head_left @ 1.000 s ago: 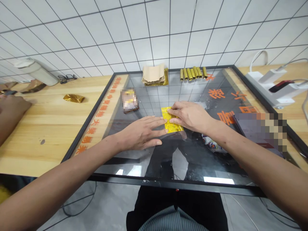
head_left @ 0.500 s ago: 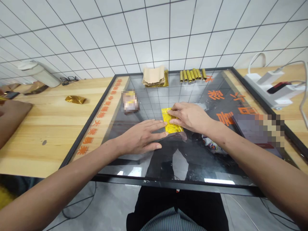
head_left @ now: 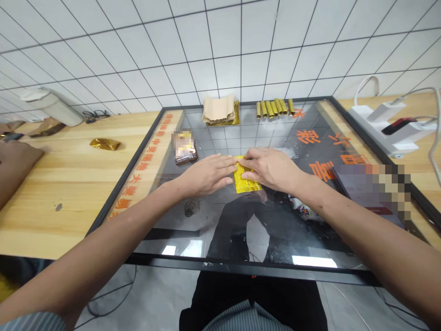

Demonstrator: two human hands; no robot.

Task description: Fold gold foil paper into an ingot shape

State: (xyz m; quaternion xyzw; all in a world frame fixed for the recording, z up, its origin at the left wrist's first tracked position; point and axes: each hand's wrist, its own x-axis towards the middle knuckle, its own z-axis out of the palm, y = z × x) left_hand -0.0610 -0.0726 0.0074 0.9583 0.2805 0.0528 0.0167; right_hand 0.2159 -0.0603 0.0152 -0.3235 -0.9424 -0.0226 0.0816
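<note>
A crinkled sheet of gold foil (head_left: 248, 186) lies flat on the glass table top, partly hidden under my fingers. My right hand (head_left: 272, 168) curls over its upper right part, holding it down with the index finger and thumb apart. Coming in from the left, my left hand (head_left: 212, 174) is stretched out flat, its fingertips touching the foil's upper left edge. Behind both hands stands a stack of brown paper-backed gold sheets (head_left: 218, 110). To its right, several rolled gold tubes (head_left: 274, 108) lie in a row.
A partly blurred small pack (head_left: 185, 149) lies left of my hands. On the right are a dark flat device (head_left: 365, 188) and a white power strip (head_left: 372, 122) with plugs. A folded gold piece (head_left: 105, 144), glasses (head_left: 95, 116) and another person's arm (head_left: 19, 165) are at left.
My left hand has slid up from the foil's lower left side to its upper left edge, uncovering a round mark under the glass. My right hand has stayed nearly in place.
</note>
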